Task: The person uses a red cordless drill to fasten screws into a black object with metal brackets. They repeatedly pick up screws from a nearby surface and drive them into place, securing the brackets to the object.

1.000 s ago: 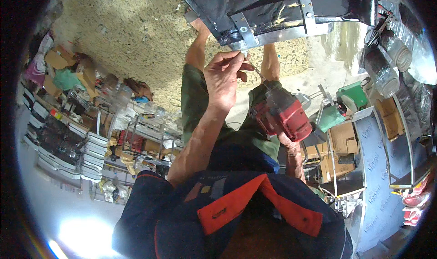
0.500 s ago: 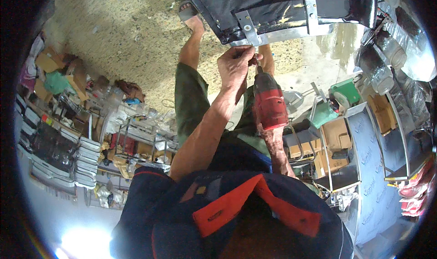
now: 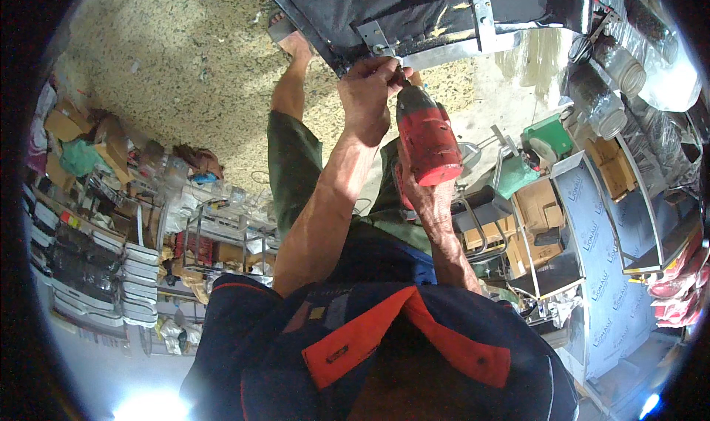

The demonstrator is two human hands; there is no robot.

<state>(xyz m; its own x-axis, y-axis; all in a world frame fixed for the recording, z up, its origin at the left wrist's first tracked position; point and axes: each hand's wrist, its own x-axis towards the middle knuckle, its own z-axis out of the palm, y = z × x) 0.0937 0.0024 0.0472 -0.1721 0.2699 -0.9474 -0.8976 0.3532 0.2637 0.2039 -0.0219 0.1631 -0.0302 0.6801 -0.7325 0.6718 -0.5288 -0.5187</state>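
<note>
Wrapped around the grip of a red and black cordless drill (image 3: 430, 146) is my right hand (image 3: 429, 195). The drill's nose points away from me, up to the lower edge of a black-covered panel (image 3: 325, 14). My left hand (image 3: 366, 88) is closed at the drill's tip, fingers pinched round the bit or a small piece there; what exactly they grip is hidden. Right beside these fingers sits a metal bracket (image 3: 372, 34) on the panel. A second metal bracket (image 3: 484, 23) stands farther right, and a silver metal strip (image 3: 447, 53) runs along the panel's edge.
Speckled floor (image 3: 170, 73) spreads at the left. Cardboard boxes (image 3: 536, 206) and a green container (image 3: 549, 136) stand at the right, below plastic-wrapped cylinders (image 3: 597, 99). Cluttered shelves (image 3: 222, 236) line the left side. Another bare foot in a sandal (image 3: 290, 40) shows near the panel.
The panel and surroundings have shifted left and slightly up in the picture. The drill has tilted a little, and its tip with my left fingers sits closer against the left bracket.
</note>
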